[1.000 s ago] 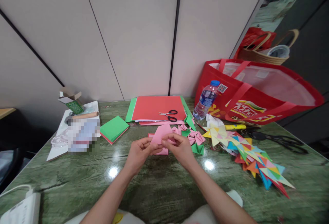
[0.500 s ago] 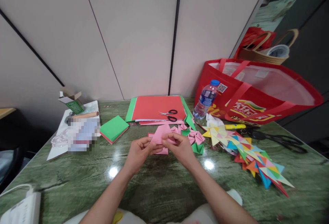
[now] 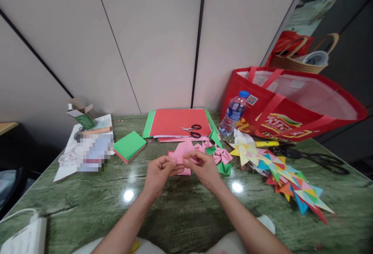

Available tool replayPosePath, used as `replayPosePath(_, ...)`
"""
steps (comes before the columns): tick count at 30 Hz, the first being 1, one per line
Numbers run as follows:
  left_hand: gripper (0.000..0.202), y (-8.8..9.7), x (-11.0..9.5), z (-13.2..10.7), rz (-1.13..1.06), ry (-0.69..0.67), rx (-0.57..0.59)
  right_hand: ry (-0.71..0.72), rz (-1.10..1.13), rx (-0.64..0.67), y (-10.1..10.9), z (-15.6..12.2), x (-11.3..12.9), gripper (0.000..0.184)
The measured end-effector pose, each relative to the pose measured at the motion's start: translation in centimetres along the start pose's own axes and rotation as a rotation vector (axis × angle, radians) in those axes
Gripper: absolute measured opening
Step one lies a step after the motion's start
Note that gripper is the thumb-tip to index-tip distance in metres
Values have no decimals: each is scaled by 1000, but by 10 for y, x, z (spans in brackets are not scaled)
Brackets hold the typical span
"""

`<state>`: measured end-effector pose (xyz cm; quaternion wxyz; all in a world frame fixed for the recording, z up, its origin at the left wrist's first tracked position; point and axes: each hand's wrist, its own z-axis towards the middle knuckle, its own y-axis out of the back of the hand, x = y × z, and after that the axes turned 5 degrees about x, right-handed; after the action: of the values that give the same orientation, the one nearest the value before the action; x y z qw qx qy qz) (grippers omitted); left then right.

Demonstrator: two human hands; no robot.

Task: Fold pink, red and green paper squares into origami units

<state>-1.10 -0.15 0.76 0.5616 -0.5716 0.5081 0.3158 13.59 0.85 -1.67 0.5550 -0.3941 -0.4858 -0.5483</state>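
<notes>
My left hand point(image 3: 159, 173) and my right hand point(image 3: 202, 167) meet over the green marble table point(image 3: 180, 211), both pinching a piece of pink paper point(image 3: 182, 149) between their fingertips. A flat pink sheet point(image 3: 186, 171) lies under the hands. Just right of my right hand sits a cluster of small folded pink and green paper pieces point(image 3: 219, 156).
A long multicoloured folded paper chain point(image 3: 279, 174) lies to the right, with black scissors point(image 3: 317, 158) and a yellow marker point(image 3: 266, 144) behind it. Red and green sheets point(image 3: 175, 122) with small scissors point(image 3: 192, 130), a green square stack point(image 3: 129, 145), a water bottle point(image 3: 234, 113) and a red bag point(image 3: 291, 102) stand further back.
My left hand has slid slightly right and its fingers closed in on the pink paper; otherwise nothing has moved.
</notes>
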Motion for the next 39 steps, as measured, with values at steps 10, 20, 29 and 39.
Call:
replayPosePath(10,21,4,-4,1,48,20,101,-15,-56,2,1,-1,4,12)
replayPosePath(20,20,4,0,0,23,3,64,5,-6,7,0,0,0,13)
replayPosePath(29,22,2,3,1,27,-29,20,11,41,2,-1,1,0,14)
replayPosePath(39,19,4,5,1,138,-72,25,40,-42,-37,-6,-3,0,22)
